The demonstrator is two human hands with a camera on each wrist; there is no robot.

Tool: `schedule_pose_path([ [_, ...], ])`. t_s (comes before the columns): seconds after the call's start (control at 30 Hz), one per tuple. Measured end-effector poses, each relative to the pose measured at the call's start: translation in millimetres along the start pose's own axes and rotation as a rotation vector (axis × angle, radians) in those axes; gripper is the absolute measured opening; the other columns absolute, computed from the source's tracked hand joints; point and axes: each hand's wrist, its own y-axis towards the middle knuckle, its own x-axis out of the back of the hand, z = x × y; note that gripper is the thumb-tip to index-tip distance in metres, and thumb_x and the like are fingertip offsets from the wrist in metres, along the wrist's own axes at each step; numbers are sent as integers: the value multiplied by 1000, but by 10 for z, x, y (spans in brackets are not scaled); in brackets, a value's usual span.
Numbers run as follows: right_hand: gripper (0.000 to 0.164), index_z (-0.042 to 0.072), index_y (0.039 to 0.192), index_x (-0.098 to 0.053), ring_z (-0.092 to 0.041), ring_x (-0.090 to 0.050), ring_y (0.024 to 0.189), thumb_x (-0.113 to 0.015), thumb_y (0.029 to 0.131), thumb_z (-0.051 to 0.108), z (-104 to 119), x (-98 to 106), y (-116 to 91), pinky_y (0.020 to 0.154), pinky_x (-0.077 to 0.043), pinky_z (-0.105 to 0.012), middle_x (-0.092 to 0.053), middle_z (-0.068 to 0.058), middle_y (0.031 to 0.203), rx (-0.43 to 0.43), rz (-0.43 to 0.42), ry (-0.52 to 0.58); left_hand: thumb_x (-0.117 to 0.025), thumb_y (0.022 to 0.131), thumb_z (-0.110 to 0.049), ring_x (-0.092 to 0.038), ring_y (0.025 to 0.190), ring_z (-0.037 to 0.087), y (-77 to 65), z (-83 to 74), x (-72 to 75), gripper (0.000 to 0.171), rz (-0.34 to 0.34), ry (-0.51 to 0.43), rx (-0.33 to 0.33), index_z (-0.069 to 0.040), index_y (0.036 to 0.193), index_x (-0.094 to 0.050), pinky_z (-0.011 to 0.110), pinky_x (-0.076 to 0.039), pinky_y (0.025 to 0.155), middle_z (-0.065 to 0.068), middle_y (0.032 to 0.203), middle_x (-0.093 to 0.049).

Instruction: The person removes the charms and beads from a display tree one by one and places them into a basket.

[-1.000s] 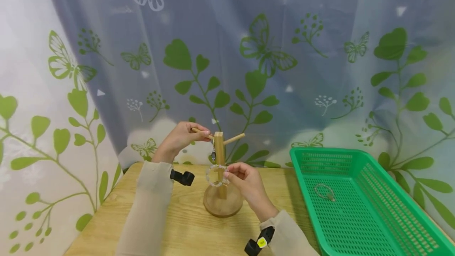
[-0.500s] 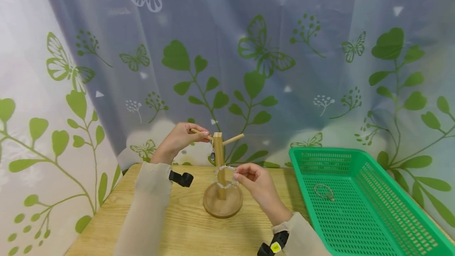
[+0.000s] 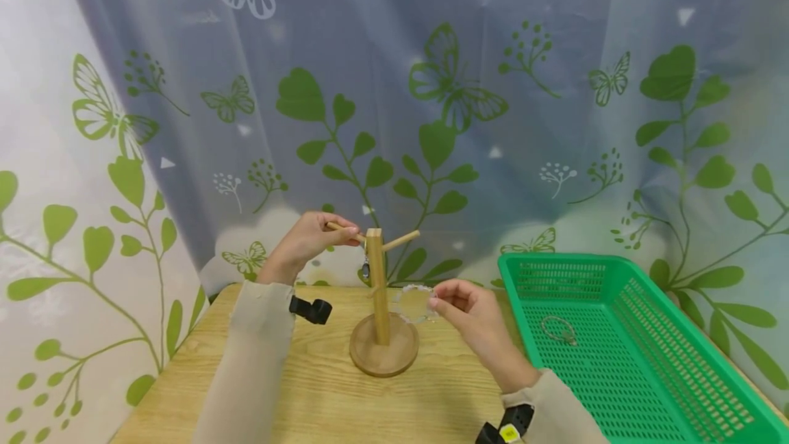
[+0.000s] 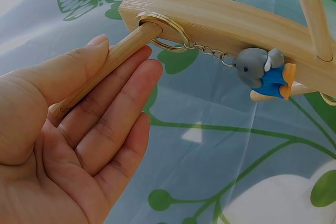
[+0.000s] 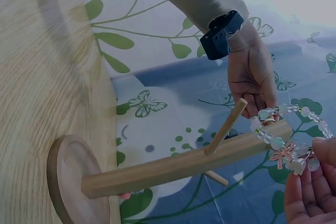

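My left hand (image 3: pixel 308 242) holds an upper-left peg (image 4: pixel 102 66) of the wooden stand (image 3: pixel 379 286) between thumb and fingers. Around that peg's base hangs a keychain ring (image 4: pixel 184 32); from its short chain dangles a grey elephant figure (image 4: pixel 260 72) in blue with orange feet. My right hand (image 3: pixel 474 317) pinches a beaded bracelet (image 3: pixel 414 288) at its right side, in the air to the right of the post. Pale and clear beads, a pink bow (image 5: pixel 283 154) and a white flower charm (image 5: pixel 297 165) show on it in the right wrist view.
A green plastic basket (image 3: pixel 520 314) stands at the right of the wooden table (image 3: pixel 327 389), with a thin bracelet (image 3: pixel 557 329) lying in it. The stand's round base (image 3: pixel 383 358) rests on the table. Behind hangs a patterned curtain (image 3: pixel 345 33).
My right hand has drawn the beaded bracelet rightward, from in front of the post to beside it. My left hand keeps its hold on the peg. The head view has shifted slightly.
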Motion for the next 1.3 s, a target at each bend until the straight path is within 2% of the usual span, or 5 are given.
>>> schedule_pose_path([
  [0.37,22,-4,99,-63,-14,-62,77,-69,87,12,95,242,-92,68,-51,-24,-64,-5,87,-78,-13,-37,-66,89,-31,-63,105,27,-20,2,-9,32,3,-16,5,-5,108,-68,59,-20,109,7,97,-72],
  [0.5,23,-3,100,-63,-14,-61,78,-69,87,15,114,343,-110,71,-51,-26,-64,-7,89,-97,-11,-52,-66,89,-31,-63,106,29,-25,5,-12,32,5,-9,0,-5,108,-68,58,-23,108,8,98,-72],
  [0.8,27,-1,104,-62,-14,-62,84,-69,88,19,113,577,-147,76,-51,-27,-65,-6,95,-154,-12,-80,-66,89,-34,-64,103,22,-23,-5,-9,34,5,9,-1,-7,108,-68,55,-27,107,7,99,-72],
  [1.0,29,0,104,-61,-14,-62,86,-68,88,23,68,750,-172,78,-51,-27,-64,-3,95,-153,-9,-81,-67,88,-35,-65,102,21,-25,3,-7,33,10,13,0,-9,107,-68,53,-31,106,5,98,-72],
  [1.3,26,2,104,-61,-11,-62,88,-68,89,23,29,966,-188,80,-52,-27,-64,-1,95,-147,-43,-102,-67,89,-32,-64,103,24,-2,4,-10,32,7,-6,-1,-6,106,-68,56,-26,107,5,95,-72],
])
